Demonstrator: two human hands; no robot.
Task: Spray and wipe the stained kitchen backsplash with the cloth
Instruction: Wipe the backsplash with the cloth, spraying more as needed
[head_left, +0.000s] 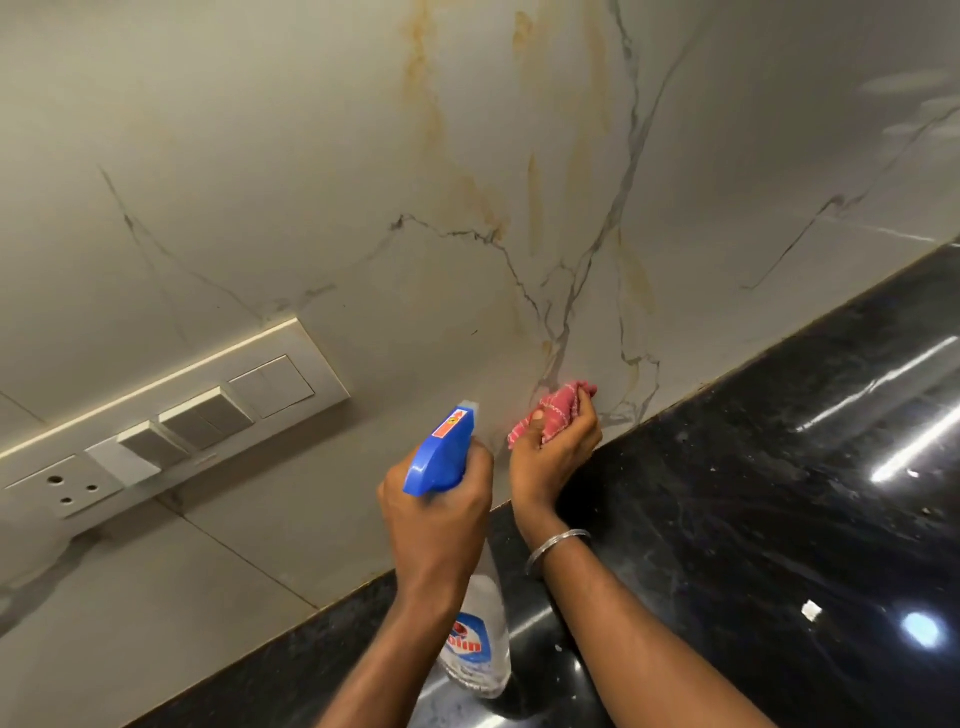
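The left hand (441, 512) is clenched around the blue trigger head of a clear plastic spray bottle (475, 623), while the right hand (556, 447) grips a bunched pink checked cloth (553, 410) pressed low against the wall. The pale marble-veined backsplash (363, 208), streaked with yellow-brown stains (535, 202), meets a glossy black speckled tabletop (753, 493).

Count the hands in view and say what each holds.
2. The left hand grips the spray bottle; the right hand presses the pink cloth low on the backsplash.

Partly hidden red letters "olin" on the blue-and-white label of the spray bottle (478, 644); nozzle sticker unreadable
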